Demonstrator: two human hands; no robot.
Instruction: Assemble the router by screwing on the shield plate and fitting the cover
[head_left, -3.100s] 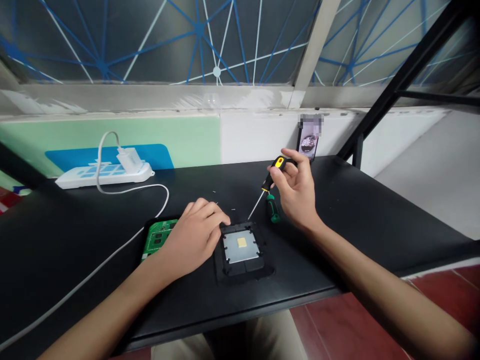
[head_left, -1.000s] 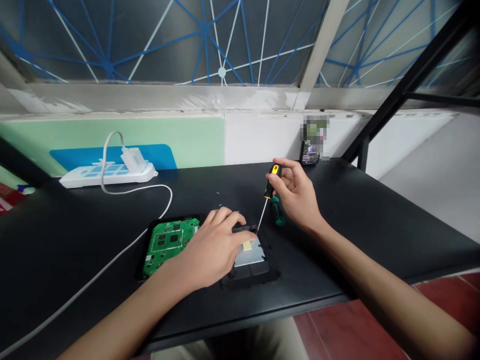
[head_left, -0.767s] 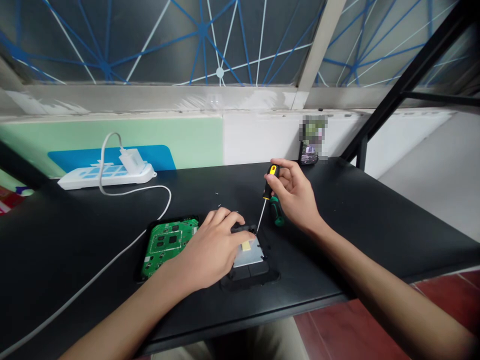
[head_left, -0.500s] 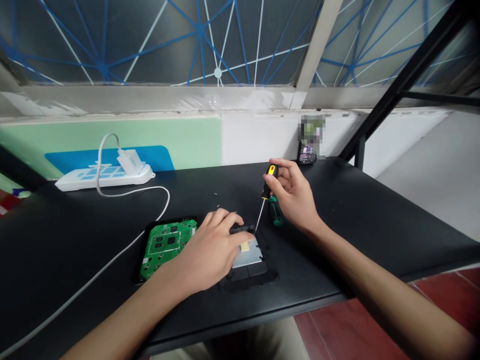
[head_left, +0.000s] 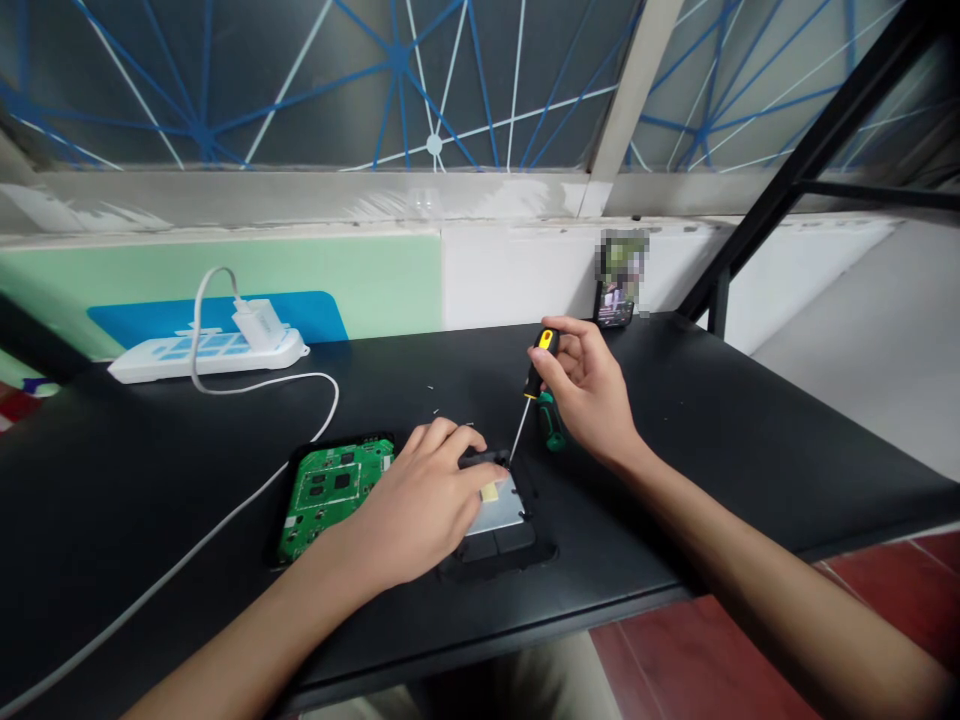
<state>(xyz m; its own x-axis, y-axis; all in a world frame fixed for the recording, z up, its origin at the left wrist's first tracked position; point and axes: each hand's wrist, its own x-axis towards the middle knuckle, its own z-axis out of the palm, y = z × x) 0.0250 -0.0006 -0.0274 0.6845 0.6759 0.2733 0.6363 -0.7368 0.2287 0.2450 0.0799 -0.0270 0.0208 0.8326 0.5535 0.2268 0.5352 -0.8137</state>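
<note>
A black plastic cover [head_left: 495, 542] with a silver metal plate [head_left: 499, 515] lies on the table in front of me. My left hand [head_left: 420, 500] grips the cover from the left, fingers curled toward its far side and thumb near the plate's upper corner. The hand hides the cover's left part. In my right hand [head_left: 589, 385] is a screwdriver [head_left: 533, 375] with a black-and-yellow handle, held tilted. Its thin shaft runs down to the cover's upper right corner, close to my left thumb. Whether a screw sits under the tip is too small to tell.
Left of the cover lies a green circuit board [head_left: 326, 495] in a black case. A green-and-black handled tool [head_left: 552, 425] rests beyond the screwdriver. Farther back stand a white power strip [head_left: 210, 355] with a charger and cable, and a phone [head_left: 616, 290] against the wall.
</note>
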